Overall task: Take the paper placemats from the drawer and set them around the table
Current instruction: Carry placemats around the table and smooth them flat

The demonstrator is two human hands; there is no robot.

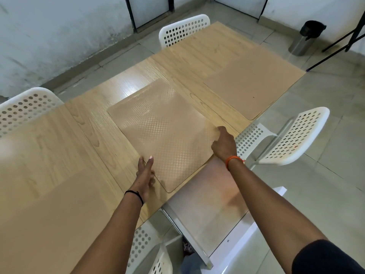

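A tan placemat (164, 131) with a fine checked texture lies flat on the middle of the wooden table (94, 123). My left hand (146, 173) touches its near left edge with straight fingers. My right hand (224, 144) has its fingers curled at the mat's near right corner; whether it pinches the corner is hidden. A second placemat (254, 84) lies at the table's right end, and a third (49, 224) at the near left. Under the table edge an open white drawer (233, 242) holds a pale sheet (209, 198).
White perforated chairs stand around the table: one at the far side (183, 29), one at the left (23, 107), one at the right (292, 139) and one below me (150, 252). A steel bin (306, 38) and black stand legs (347, 40) are on the tiled floor at the far right.
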